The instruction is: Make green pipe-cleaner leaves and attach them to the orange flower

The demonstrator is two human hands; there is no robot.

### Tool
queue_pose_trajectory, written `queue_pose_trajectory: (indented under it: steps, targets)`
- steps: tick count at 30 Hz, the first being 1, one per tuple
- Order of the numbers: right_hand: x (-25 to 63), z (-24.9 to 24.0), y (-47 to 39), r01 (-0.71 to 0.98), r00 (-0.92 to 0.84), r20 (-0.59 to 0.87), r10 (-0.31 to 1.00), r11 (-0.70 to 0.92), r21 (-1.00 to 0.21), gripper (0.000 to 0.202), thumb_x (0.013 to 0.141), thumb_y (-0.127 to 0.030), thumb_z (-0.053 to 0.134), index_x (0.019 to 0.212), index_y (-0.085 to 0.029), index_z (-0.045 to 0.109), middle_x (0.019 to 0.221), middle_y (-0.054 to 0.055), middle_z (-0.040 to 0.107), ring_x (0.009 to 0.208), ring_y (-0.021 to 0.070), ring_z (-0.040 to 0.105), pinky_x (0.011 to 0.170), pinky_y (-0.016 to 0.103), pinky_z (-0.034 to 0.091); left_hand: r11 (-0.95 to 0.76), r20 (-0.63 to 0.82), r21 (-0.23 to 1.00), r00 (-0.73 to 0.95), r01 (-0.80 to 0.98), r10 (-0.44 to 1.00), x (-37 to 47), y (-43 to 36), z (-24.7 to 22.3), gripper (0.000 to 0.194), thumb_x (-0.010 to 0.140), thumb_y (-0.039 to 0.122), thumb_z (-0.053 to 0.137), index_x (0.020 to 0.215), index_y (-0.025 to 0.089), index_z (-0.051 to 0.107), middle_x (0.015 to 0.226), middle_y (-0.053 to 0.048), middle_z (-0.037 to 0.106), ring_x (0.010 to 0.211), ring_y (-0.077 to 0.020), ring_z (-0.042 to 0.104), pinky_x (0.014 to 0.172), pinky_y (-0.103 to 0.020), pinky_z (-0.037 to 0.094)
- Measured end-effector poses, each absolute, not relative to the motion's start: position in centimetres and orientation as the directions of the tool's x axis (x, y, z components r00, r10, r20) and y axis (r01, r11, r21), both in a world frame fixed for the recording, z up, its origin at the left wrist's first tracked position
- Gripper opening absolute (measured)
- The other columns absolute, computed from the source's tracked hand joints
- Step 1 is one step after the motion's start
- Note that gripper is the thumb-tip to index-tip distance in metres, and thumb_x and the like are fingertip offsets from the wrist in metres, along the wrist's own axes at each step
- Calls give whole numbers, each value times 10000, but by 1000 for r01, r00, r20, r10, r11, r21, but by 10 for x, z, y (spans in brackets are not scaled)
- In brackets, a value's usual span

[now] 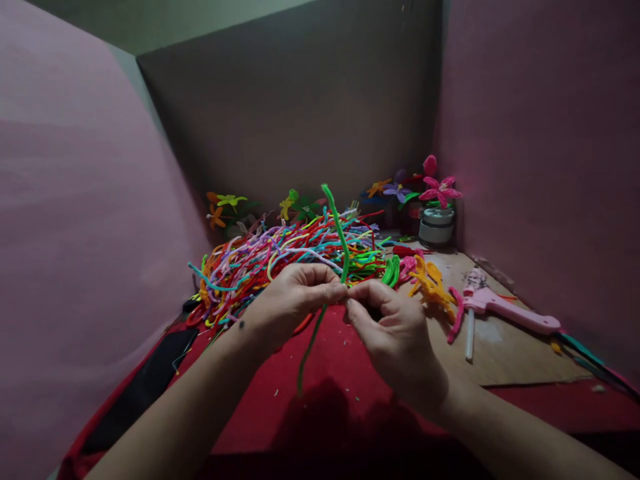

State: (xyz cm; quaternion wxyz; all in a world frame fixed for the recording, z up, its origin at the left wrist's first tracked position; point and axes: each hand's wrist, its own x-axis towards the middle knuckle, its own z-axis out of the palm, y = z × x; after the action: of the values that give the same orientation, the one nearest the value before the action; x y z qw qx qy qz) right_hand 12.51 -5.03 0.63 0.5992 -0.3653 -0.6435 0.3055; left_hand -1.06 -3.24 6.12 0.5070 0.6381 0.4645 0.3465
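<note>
A green pipe cleaner (342, 233) stands nearly upright between my hands, its upper end bent to the left and its lower end hanging over the red cloth. My left hand (300, 297) pinches it near the middle between thumb and fingers. Right beside that pinch, the thumb and forefinger of my right hand (390, 327) are closed at the same spot, meeting the left fingertips. Whatever lies between the right fingertips is too small to make out. Behind my hands is a big heap of multicoloured pipe cleaners (260, 257).
A pink glue gun (515, 312) rests on a brown board (505, 360) at the right, near orange pipe-cleaner petals (433, 287). A pink flower (441, 191) stands in a grey pot (436, 228). A dark flat object (145, 380) lies at the left on the red cloth (300, 427).
</note>
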Motion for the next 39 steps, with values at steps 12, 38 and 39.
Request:
queue_pose_trajectory:
  steps: [12, 38, 39]
  targets:
    - [128, 13, -41, -133, -78, 292, 953, 280, -951, 63, 738, -169, 528, 714, -138, 577, 578, -30, 526, 475, 52, 393, 437, 181, 324, -668, 737, 153, 366, 728, 568, -8, -39, 31, 113, 812, 162, 501, 821, 146, 612, 735, -42, 636, 720, -151, 536, 686, -294, 404]
    - [137, -4, -15, -92, -244, 86, 966, 65, -994, 158, 733, -263, 546, 629, -144, 554, 523, -14, 544, 374, 57, 407, 344, 180, 301, -610, 440, 151, 499, 778, 746, -18, -16, 29, 161, 863, 202, 384, 731, 164, 469, 717, -15, 496, 685, -134, 425, 635, -266, 344]
    - [136, -5, -15, -81, -240, 88, 967, 70, -994, 166, 737, -266, 541, 623, -145, 551, 519, -15, 540, 373, 56, 405, 345, 180, 301, -623, 452, 112, 518, 774, 726, -19, -15, 28, 165, 866, 211, 383, 736, 163, 472, 718, -17, 498, 693, -138, 420, 648, -274, 340]
